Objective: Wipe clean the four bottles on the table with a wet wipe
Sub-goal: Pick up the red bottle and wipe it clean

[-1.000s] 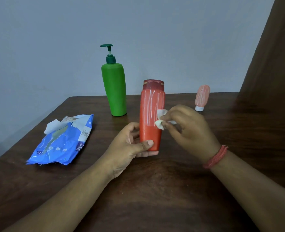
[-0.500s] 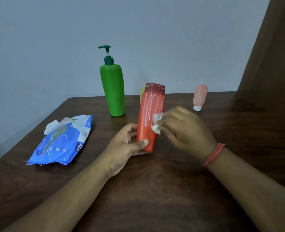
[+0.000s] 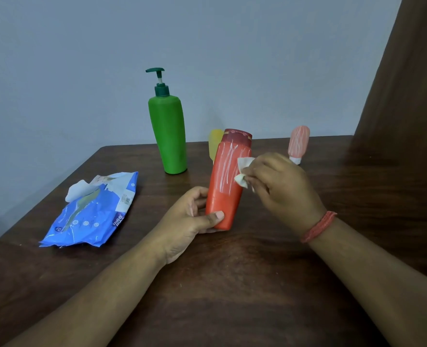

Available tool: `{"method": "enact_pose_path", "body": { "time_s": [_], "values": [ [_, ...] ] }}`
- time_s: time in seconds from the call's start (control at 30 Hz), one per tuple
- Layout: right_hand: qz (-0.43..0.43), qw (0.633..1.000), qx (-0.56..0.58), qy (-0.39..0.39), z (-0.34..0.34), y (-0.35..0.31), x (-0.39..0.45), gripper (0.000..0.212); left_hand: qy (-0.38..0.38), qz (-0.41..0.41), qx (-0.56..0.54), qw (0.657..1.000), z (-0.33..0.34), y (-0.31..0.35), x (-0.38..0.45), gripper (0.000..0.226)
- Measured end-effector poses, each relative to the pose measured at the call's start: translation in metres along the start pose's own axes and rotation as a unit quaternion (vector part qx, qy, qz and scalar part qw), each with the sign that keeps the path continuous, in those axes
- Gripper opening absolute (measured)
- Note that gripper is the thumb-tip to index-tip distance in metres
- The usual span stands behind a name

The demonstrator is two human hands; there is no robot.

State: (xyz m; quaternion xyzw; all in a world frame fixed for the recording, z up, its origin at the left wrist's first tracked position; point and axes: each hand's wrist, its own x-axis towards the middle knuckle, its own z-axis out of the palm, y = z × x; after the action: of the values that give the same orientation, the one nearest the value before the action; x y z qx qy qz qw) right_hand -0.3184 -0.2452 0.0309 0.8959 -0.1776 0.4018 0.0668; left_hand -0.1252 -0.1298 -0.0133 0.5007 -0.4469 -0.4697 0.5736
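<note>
My left hand (image 3: 190, 219) grips the lower end of an orange-red bottle (image 3: 226, 179) with a dark red cap, tilted a little to the right over the table. White streaks run down its upper half. My right hand (image 3: 280, 186) pinches a crumpled white wet wipe (image 3: 242, 171) against the bottle's right side. A tall green pump bottle (image 3: 168, 136) stands behind on the left. A small yellow bottle (image 3: 215, 142) peeks out behind the orange-red one, mostly hidden. A small pink streaked bottle (image 3: 299, 144) stands cap-down at the back right.
A blue wet-wipe pack (image 3: 92, 214) lies on the left of the dark wooden table (image 3: 232, 284), a white wipe sticking out of its opening. A grey wall runs behind, and a brown curtain (image 3: 408, 83) hangs at the right.
The orange-red bottle has tilted from upright to leaning right, which uncovers the yellow bottle behind it. My right hand with the wipe has shifted slightly along the bottle's side.
</note>
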Motion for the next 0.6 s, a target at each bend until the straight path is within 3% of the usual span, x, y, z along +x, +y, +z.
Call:
{"method": "enact_pose_path", "body": {
  "time_s": [0.1, 0.27, 0.4, 0.53, 0.6],
  "values": [
    [-0.042, 0.998, 0.004, -0.047, -0.001, 0.003, -0.001, 0.015, -0.001, 0.002, 0.008, 1.000, 0.000, -0.001, 0.000, 0.058],
    [0.072, 0.996, 0.006, 0.055, -0.002, 0.014, 0.003, 0.014, -0.022, 0.013, 0.058, 0.998, -0.001, -0.001, 0.000, 0.053],
    [0.112, 0.987, 0.031, 0.114, -0.003, 0.018, 0.001, 0.012, -0.028, 0.026, 0.092, 0.995, -0.001, -0.001, 0.000, 0.050],
    [0.003, 0.999, 0.022, 0.029, 0.001, 0.012, -0.001, 0.013, -0.026, 0.025, 0.079, 0.996, -0.002, -0.001, 0.000, 0.050],
    [0.034, 0.998, 0.022, 0.040, 0.000, 0.013, 0.000, 0.011, -0.030, 0.025, 0.083, 0.996, -0.003, -0.002, 0.000, 0.049]
  ]
}}
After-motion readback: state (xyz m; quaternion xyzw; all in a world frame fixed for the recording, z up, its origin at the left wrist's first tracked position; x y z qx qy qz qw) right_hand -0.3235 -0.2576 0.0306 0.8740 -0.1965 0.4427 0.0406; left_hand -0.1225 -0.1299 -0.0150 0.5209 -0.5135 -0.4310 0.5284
